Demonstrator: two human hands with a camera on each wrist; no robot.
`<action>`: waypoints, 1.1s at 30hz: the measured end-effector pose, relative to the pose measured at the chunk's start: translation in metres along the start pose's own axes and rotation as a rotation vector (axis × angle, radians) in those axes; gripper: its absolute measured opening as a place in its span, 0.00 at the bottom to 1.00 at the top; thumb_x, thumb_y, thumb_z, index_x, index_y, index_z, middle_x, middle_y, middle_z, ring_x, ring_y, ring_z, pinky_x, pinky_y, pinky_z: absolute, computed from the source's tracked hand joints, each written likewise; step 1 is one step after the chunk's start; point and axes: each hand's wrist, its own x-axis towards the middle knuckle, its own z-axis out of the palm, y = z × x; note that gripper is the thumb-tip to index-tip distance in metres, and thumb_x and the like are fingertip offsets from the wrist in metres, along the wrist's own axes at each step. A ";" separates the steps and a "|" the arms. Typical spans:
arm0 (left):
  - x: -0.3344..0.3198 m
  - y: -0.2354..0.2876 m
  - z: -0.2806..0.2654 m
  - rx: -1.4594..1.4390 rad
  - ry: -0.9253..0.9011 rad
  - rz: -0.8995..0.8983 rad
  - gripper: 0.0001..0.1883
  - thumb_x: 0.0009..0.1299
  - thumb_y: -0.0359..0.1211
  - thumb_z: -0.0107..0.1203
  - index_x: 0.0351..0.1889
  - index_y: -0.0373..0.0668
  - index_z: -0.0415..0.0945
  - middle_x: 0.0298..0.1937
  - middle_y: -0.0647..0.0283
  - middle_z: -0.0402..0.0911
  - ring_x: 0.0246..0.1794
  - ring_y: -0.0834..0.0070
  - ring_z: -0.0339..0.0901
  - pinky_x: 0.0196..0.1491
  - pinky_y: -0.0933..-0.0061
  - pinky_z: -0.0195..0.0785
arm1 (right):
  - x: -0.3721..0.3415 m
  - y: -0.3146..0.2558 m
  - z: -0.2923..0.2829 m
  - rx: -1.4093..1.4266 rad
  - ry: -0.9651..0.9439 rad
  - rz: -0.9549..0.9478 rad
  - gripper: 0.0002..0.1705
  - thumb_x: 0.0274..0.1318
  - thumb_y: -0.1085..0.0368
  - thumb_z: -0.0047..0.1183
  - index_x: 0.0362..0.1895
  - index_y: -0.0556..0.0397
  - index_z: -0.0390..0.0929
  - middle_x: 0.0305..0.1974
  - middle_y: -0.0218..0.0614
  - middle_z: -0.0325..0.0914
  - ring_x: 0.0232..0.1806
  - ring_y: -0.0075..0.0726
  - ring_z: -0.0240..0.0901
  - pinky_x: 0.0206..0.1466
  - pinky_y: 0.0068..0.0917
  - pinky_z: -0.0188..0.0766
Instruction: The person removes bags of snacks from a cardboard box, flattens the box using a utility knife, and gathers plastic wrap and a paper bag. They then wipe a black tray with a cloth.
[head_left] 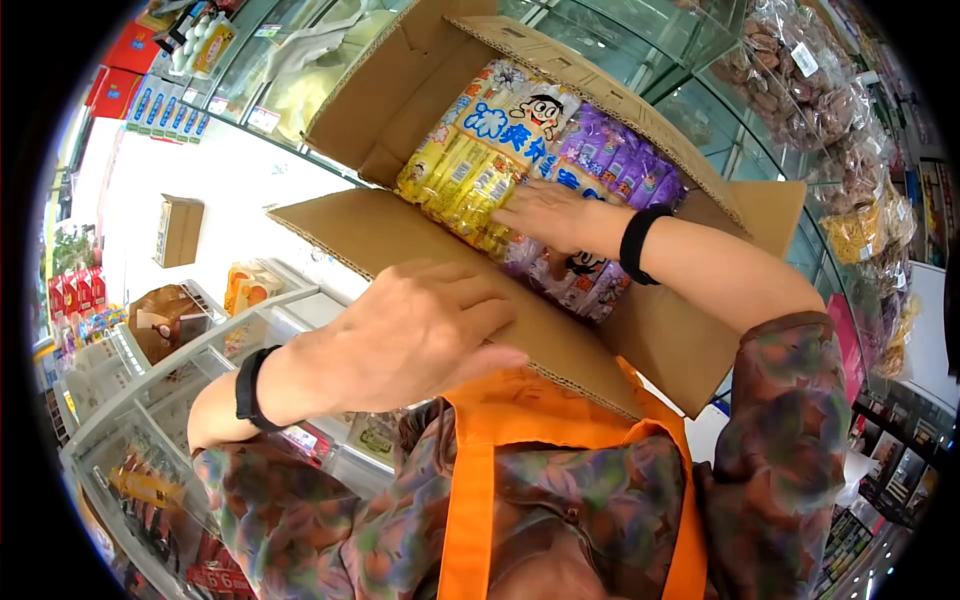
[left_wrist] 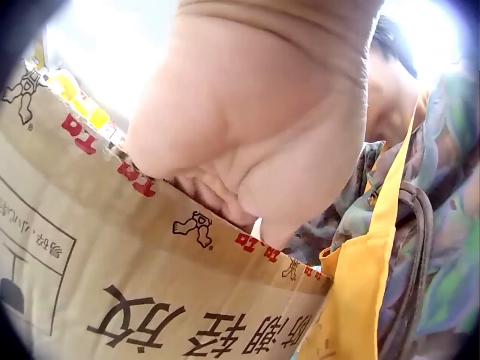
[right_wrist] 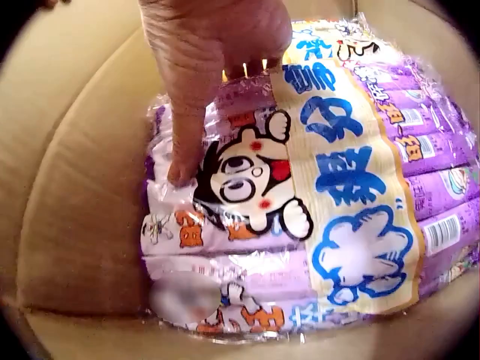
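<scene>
An open cardboard box [head_left: 690, 330] tilts in front of the person, holding plastic-wrapped packs: a yellow pack [head_left: 455, 175] and a purple pack [head_left: 620, 155]. The right hand [head_left: 560, 215] reaches inside and rests on the packs. In the right wrist view, the thumb of the right hand [right_wrist: 217, 67] touches the purple pack [right_wrist: 277, 262] near its edge. The left hand [head_left: 400, 325] is over the near flap [head_left: 450, 270], fingers bent. In the left wrist view, the left hand [left_wrist: 255, 127] is at the flap's printed edge [left_wrist: 187, 247]; whether it grips the cardboard cannot be told.
Glass shelves [head_left: 600, 40] stand behind the box. Bagged goods [head_left: 850, 130] hang at the right. Divided plastic bins [head_left: 150, 400] with packaged items lie at the left, near a small brown carton [head_left: 179, 230] on a white surface.
</scene>
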 end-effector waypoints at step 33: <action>0.129 0.153 -0.055 -0.045 0.232 0.165 0.36 0.62 0.39 0.63 0.66 0.43 0.58 0.54 0.53 0.73 0.47 0.61 0.77 0.47 0.64 0.73 | -0.429 -0.139 -0.146 0.618 1.541 0.651 0.15 0.53 0.65 0.57 0.47 0.50 0.80 0.38 0.35 0.77 0.41 0.35 0.75 0.49 0.29 0.69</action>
